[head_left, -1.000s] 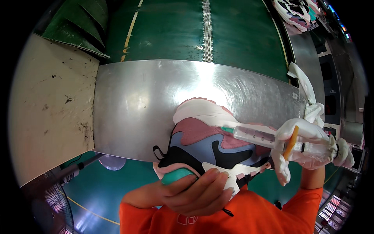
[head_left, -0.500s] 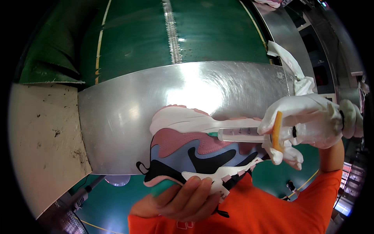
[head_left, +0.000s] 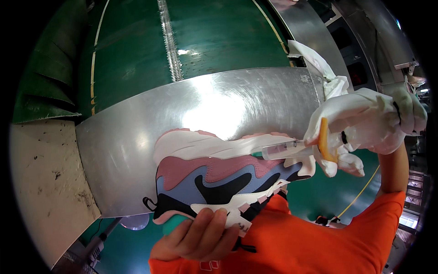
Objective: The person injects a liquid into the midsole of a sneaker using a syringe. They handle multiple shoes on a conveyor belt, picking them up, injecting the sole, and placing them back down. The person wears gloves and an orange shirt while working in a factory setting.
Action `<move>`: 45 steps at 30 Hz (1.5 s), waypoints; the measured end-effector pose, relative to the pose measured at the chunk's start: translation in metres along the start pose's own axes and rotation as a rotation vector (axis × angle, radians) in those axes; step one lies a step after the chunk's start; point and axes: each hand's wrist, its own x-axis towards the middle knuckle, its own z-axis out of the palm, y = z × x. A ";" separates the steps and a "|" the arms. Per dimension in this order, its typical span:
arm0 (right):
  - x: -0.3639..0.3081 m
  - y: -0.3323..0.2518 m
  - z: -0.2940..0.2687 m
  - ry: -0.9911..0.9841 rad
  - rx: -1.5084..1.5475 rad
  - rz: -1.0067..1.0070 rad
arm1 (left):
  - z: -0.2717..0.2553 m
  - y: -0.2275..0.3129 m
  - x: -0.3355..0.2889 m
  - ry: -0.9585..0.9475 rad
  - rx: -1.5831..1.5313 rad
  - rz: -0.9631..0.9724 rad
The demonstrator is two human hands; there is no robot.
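Note:
A sneaker with pink, blue and black panels lies on its side, sole away from me, toe to the right. My bare left hand is closed round its collar and tongue; something green shows inside the opening. In a white glove, my right hand grips a clear syringe with an orange finger flange. The syringe's green tip is at the line where the white midsole meets the pink upper. Whether the tip touches the shoe, I cannot tell.
Beneath the sneaker is a shiny steel plate, bordering a green conveyor belt with a metal seam. At left stands a stained beige panel. A white cloth hangs near my right hand. A round metal disc is at lower left.
The sneaker and my left hand sit further left in the picture, and the view has shifted. Along the sole line, the syringe tip has moved toward the toe, which now shows more.

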 end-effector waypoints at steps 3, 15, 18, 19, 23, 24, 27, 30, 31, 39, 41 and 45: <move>-0.039 -0.010 -0.028 0.127 0.007 -0.173 | -0.005 -0.004 0.002 -0.071 -0.013 0.016; -0.105 0.008 -0.084 0.294 0.088 -0.399 | -0.002 -0.003 0.005 -0.005 -0.037 -0.015; -0.110 0.015 -0.093 0.294 0.109 -0.419 | 0.000 -0.004 0.006 0.017 -0.016 -0.018; -0.110 0.016 -0.095 0.290 0.114 -0.425 | -0.002 -0.004 0.007 0.009 -0.011 -0.017; -0.111 0.023 -0.098 0.276 0.149 -0.445 | -0.003 -0.003 0.009 0.021 -0.030 -0.044; -0.112 0.026 -0.097 0.267 0.155 -0.449 | -0.004 -0.002 0.010 0.027 -0.030 -0.050; -0.112 0.035 -0.096 0.256 0.176 -0.451 | -0.003 0.000 0.012 0.027 -0.028 -0.063; -0.110 0.040 -0.091 0.229 0.192 -0.453 | -0.005 0.002 0.014 0.017 -0.021 -0.076; -0.109 0.043 -0.089 0.214 0.199 -0.447 | -0.007 0.003 0.013 0.014 -0.016 -0.082; -0.112 0.068 -0.075 0.106 0.248 -0.433 | -0.010 0.012 0.013 -0.151 0.061 -0.091; -0.109 0.075 -0.064 0.050 0.258 -0.412 | -0.011 0.021 0.017 -0.158 0.096 -0.102; -0.098 0.090 -0.040 -0.076 0.286 -0.336 | -0.004 0.042 0.027 -0.144 0.200 -0.127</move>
